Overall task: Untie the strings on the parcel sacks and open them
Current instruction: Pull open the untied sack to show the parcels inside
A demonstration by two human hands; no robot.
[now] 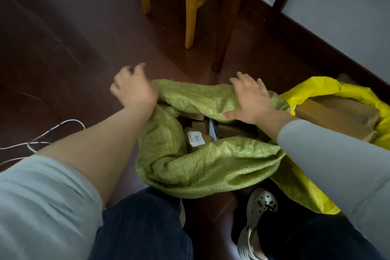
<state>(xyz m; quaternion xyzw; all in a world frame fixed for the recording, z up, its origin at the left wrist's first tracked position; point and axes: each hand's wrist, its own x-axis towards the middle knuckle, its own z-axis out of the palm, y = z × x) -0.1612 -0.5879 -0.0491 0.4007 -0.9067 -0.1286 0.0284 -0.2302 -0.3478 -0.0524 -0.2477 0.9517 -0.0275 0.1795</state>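
On the dark floor (63, 48) sits the green sack (190, 167), mouth open (boxes (198, 126) inside), with the yellow sack (316, 196) against its right side. The right hand (251, 101) presses flat on the far rim, fingers spread. The left hand (133, 88) at the rim's left corner is blurred, so I cannot tell its grip.

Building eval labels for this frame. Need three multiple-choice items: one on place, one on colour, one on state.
1. Where is the yellow sack relative to the green sack?
A) to its right
B) to its left
C) under the chair

2. What colour is the cord on the floor?
A) red
B) white
C) black

3. What state is the green sack's mouth in?
A) tied shut
B) open
C) taped over

Answers:
1 A: it lies at the right edge of view.
2 B: a pale loop lies left of the left arm.
3 B: the left hand and right hand are at its rim, and boxes show inside.
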